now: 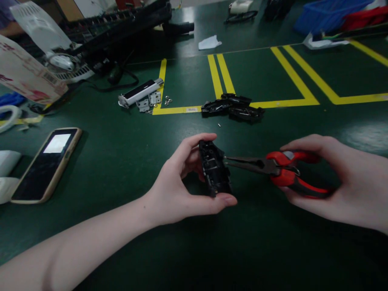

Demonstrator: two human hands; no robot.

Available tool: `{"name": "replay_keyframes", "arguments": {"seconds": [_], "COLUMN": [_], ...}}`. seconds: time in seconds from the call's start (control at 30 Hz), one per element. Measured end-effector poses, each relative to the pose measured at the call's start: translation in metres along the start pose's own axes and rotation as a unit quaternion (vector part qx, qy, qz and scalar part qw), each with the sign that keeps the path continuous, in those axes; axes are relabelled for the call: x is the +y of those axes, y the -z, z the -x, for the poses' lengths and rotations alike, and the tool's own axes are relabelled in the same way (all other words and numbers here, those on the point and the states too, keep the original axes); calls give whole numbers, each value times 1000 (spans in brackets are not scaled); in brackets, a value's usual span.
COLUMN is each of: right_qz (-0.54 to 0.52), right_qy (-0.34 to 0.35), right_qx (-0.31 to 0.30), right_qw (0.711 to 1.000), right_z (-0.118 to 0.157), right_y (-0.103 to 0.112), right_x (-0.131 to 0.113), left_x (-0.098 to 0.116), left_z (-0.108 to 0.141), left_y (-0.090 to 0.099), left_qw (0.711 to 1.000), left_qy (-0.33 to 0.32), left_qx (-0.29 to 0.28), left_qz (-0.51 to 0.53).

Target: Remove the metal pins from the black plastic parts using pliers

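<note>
Between thumb and fingers, my left hand (178, 186) grips a black plastic housing (214, 167) by its two ends, its hollow ribbed side turned up. My right hand (339, 173) is wrapped round the red and black handles of needle-nose pliers (269, 165). The slim jaws point left and stand slightly apart, their tips at the housing's right edge. Whether the tips pinch anything there I cannot tell. Beyond my hands, several similar black plastic parts (232, 107) lie in a small pile. A tiny metal pin (219, 125) rests on the green table just in front of them.
A phone (45, 165) lies at the left. Farther back are a white and black device (141, 93), metal brackets (148, 102) and small rings (167, 101). Yellow tape (285, 103) marks out the table (145, 258). A blue bin (324, 16) stands at the back right.
</note>
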State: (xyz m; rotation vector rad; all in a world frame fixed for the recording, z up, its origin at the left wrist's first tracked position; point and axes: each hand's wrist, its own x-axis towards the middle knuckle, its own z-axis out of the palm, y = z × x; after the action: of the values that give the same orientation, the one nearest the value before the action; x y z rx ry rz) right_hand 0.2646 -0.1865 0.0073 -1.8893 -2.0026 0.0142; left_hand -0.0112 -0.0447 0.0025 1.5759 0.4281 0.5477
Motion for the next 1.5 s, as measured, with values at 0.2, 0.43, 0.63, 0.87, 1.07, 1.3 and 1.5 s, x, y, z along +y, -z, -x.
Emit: {"name": "replay_keyframes", "arguments": {"seconds": [0.2, 0.43, 0.63, 0.87, 1.07, 1.3, 1.5], "right_qz": [28, 21, 40, 46, 34, 27, 19], "right_qy": [-17, 7, 14, 1, 19, 45, 104], "right_qx": [5, -8, 0, -7, -10, -10, -22], "right_qw": [999, 1000, 999, 999, 999, 999, 994], "right_z": [0, 0, 1, 3, 5, 6, 5], "right_y": [2, 2, 1, 3, 3, 0, 0], "right_x": [-16, -13, -16, -22, -21, -14, -4], "left_x": [1, 1, 1, -1, 1, 2, 0], "left_z": [-1, -1, 0, -1, -3, -4, -1], "left_y": [1, 0, 0, 0, 4, 7, 2], "left_qw": [1000, 999, 999, 999, 999, 998, 996], "left_qy": [-1, -10, -3, 8, 9, 10, -20], "left_qx": [-11, -8, -12, -5, -31, -61, 12], "left_qz": [-10, -42, -31, -33, -19, 3, -83]}}
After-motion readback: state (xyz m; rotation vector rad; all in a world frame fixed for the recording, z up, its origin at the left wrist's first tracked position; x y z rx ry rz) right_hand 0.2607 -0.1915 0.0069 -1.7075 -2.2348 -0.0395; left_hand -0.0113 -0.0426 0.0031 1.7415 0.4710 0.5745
